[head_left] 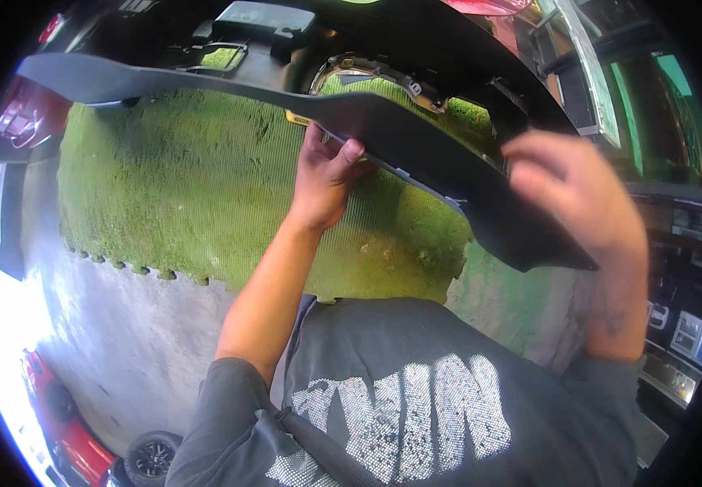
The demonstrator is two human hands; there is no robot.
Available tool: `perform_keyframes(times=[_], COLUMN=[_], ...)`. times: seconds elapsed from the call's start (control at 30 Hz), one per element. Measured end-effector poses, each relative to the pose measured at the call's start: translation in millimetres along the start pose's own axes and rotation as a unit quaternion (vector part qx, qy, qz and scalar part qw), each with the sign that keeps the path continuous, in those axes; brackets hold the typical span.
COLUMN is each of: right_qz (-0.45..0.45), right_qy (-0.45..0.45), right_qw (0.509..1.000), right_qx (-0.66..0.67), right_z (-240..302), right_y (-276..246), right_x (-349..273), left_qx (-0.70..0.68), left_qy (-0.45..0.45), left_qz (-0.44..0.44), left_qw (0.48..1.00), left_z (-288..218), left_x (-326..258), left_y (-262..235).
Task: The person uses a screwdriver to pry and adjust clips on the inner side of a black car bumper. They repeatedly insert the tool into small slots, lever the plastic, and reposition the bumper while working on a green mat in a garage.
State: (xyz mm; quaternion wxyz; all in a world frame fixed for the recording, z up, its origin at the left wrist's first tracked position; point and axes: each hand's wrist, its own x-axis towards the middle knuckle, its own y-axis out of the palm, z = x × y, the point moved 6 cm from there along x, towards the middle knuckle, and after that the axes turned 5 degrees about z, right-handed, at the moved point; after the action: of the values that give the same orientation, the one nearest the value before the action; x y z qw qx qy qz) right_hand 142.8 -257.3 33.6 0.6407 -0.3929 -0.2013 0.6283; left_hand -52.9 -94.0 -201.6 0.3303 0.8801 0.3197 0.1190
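A long black panel, which looks like a car dashboard point(416, 134), stretches across the upper view and slants down to the right. At its near edge my left hand point(324, 180) is closed, thumb up against the edge and fingers reaching underneath. A small yellow object point(296, 118) peeks out beside those fingertips; most of it is hidden, so its kind is unclear. Over the panel's right part hovers my right hand point(570, 183), fingers bent and smeared by motion. Whether it touches the panel or holds anything cannot be made out.
Beneath the panel lies a worn green foam mat point(180, 187) on a concrete floor point(148, 325). Openings and a round bracket point(383, 73) show in the panel's far side. Shelving with boxes point(695, 341) stands at right. A red toy-like car point(75, 430) and a wheel point(154, 458) are at lower left.
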Motion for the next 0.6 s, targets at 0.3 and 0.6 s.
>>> perform_keyframes(times=[0.3,0.6], right_qz=[-0.272,-0.329], right_qy=[0.038,0.057], right_qw=[0.948,0.921], right_qx=[-0.158,-0.199], right_z=[-14.3,-17.6], right_y=[28.6,-14.8], right_x=[-39.2,-17.6], left_qx=[-0.046,-0.103], left_qy=[0.048,0.006], left_qz=[0.016,0.054], left_qw=[0.998,0.993], left_z=[20.9,40.5], left_x=[13.2,21.2], left_y=[36.3,110.3])
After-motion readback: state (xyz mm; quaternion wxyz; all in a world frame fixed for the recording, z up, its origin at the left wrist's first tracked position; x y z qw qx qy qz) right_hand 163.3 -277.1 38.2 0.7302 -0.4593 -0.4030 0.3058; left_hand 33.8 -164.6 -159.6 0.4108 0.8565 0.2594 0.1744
